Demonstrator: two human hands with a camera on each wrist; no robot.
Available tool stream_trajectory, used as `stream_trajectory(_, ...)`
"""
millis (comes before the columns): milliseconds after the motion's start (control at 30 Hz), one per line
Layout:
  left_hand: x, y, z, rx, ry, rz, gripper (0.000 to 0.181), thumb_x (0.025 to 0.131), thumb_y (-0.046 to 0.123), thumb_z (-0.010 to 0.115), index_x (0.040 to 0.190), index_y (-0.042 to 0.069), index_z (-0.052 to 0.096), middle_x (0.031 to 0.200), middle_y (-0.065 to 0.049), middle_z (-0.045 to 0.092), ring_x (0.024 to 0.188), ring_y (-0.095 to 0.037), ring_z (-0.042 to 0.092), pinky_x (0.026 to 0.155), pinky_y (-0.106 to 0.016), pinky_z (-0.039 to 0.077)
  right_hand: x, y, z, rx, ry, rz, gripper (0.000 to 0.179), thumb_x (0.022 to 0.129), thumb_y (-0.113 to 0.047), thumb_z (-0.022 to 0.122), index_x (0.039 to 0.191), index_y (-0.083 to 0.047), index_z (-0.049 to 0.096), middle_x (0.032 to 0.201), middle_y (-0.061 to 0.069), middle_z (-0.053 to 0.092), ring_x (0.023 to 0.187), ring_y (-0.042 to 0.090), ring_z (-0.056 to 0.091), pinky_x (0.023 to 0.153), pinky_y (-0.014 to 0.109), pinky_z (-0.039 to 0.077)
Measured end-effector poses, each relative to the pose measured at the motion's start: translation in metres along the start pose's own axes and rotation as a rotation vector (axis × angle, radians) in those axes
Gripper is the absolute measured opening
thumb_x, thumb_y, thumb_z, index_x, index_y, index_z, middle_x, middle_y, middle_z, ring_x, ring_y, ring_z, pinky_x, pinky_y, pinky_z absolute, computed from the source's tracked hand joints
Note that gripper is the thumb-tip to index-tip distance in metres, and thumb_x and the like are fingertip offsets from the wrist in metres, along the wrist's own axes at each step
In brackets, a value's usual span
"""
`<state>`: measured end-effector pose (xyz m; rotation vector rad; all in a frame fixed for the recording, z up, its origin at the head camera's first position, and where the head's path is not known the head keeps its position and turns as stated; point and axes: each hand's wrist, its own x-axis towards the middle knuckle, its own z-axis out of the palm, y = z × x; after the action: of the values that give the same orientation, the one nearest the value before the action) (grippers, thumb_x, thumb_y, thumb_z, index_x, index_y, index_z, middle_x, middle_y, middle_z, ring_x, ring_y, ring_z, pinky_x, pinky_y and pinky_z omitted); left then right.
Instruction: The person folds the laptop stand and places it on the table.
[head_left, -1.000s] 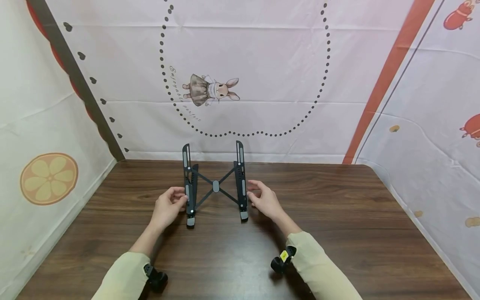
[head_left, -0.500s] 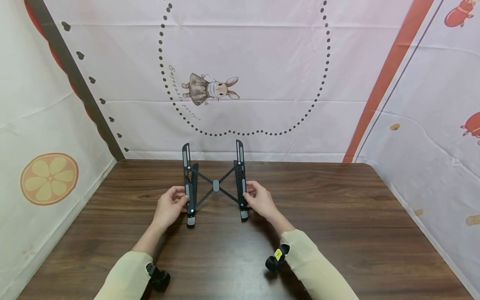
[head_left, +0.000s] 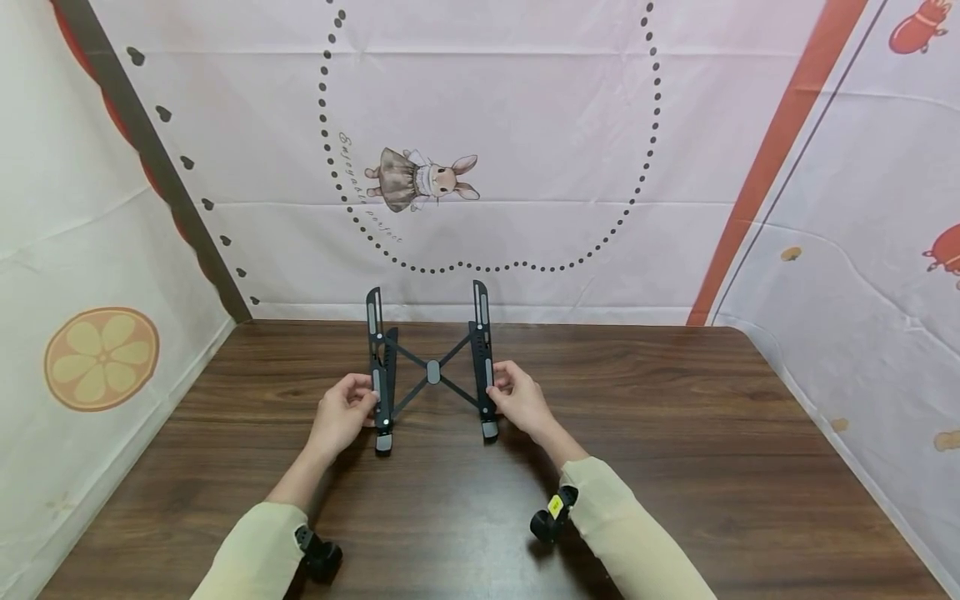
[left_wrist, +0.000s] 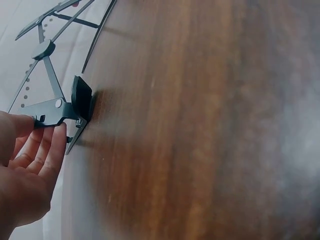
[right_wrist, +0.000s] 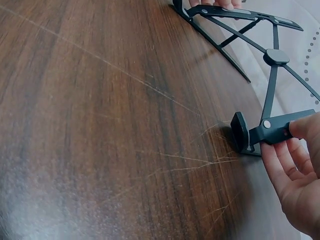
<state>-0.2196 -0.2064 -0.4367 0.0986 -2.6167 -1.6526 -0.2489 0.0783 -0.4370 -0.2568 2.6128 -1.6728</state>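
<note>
A black folding laptop stand [head_left: 432, 372] stands unfolded on the wooden table, its two side arms joined by an X of crossed bars. My left hand [head_left: 341, 414] pinches the stand's left arm, thumb on top and fingers beneath, as the left wrist view shows with the hand [left_wrist: 32, 165] near the front lip [left_wrist: 81, 97]. On the other side, my right hand [head_left: 521, 402] grips the right arm the same way. In the right wrist view the thumb of that hand [right_wrist: 302, 175] presses the arm's upper face, close behind the upturned lip [right_wrist: 240, 131].
The brown wooden table [head_left: 480, 517] extends in front of and to both sides of the stand. Behind it hangs a white printed cloth [head_left: 525, 125], with more cloth at left and right. A small black camera sits on each wrist [head_left: 322, 558].
My right hand has moved slightly left, from beside the stand's right arm onto it, and now grips it. The left hand keeps its hold, and the stand stays in place.
</note>
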Motion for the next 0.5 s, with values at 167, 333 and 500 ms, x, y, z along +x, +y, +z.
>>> stream_trajectory(167,0.003,-0.001,0.003,-0.021,-0.019,0.018,0.023,0.093,0.010,0.052,0.115,0.004,0.051,0.101,-0.016,0.062,0.076,-0.016,0.065,0.063,-0.029,0.055,-0.001,0.001,-0.005,0.054,-0.014,0.006,0.030,0.087,-0.004,0.059,0.116,-0.009,0.054,0.092,0.010,0.062,0.071,0.017,0.060,0.061,0.030,0.054)
stream_trajectory(333,0.003,0.003,0.008,-0.033,-0.034,0.026,0.024,0.093,0.007,0.051,0.115,0.001,0.050,0.101,-0.018,0.062,0.076,-0.017,0.065,0.063,-0.029,0.055,-0.009,-0.007,-0.014,0.110,-0.037,0.034,0.029,0.088,-0.003,0.058,0.117,-0.005,0.053,0.093,0.014,0.062,0.078,0.025,0.061,0.067,0.036,0.055)
stream_trajectory(500,0.006,0.004,0.012,-0.042,-0.063,0.028,0.024,0.093,0.006,0.051,0.115,0.000,0.049,0.100,-0.019,0.061,0.075,-0.017,0.064,0.064,-0.031,0.055,-0.006,0.004,-0.017,0.129,-0.038,0.056,0.031,0.088,-0.004,0.058,0.119,-0.005,0.053,0.092,0.013,0.062,0.079,0.025,0.062,0.067,0.036,0.055)
